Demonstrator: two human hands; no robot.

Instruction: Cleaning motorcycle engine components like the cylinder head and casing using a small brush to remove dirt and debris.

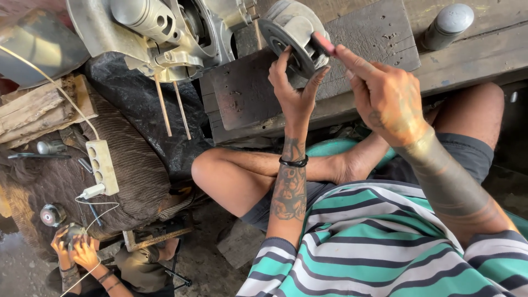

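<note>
Head view: a round metal part (294,34), a dark disc face set in a lighter grey housing, sits above the far edge of a worn dark wooden counter (242,93), close beside a larger grey engine casing (165,33) at the counter's far left corner. The left hand (297,91) comes up from below the part; its grip is spread fairly wide, thumb on the disc's left rim and fingers on the lower right rim, so the part lies directly above and in front of the palm, touching the fingertips. The right hand (385,96) approaches from the right and slightly below; its grip is narrow, thumb and forefinger pinching a small red-pink block (323,43) whose tip touches the right edge of the part. The block's long axis runs roughly from lower right to upper left, pointing into the disc. The disc face tilts toward the camera. Both hands are at the part; the left carries more of the contact. A grey cylinder (448,25) lies well apart near the far right corner. At the lower left, another person's hands (74,247) hold a small dark object, near a white power strip (103,166).
</note>
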